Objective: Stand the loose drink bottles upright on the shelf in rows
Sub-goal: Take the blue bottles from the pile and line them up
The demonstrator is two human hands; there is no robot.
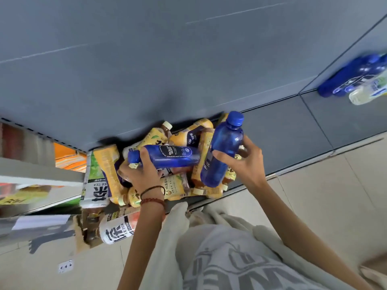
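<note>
My left hand (144, 174) grips a blue soda bottle (167, 156) near its cap end and holds it sideways above a heap of yellow-labelled tea bottles (178, 185) lying on the dark shelf (282, 135). My right hand (243, 162) holds a second blue bottle (224, 149) by its body, nearly upright with the cap pointing up. At the far right of the shelf, several blue bottles (351, 76) and a pale clear bottle (368, 91) stand together, blurred.
The grey back panel (167, 59) rises behind the shelf. At the left are a tea carton (96, 185) and a cardboard box (113, 227) with bottles on the floor. Pale floor tiles (324, 195) lie in front.
</note>
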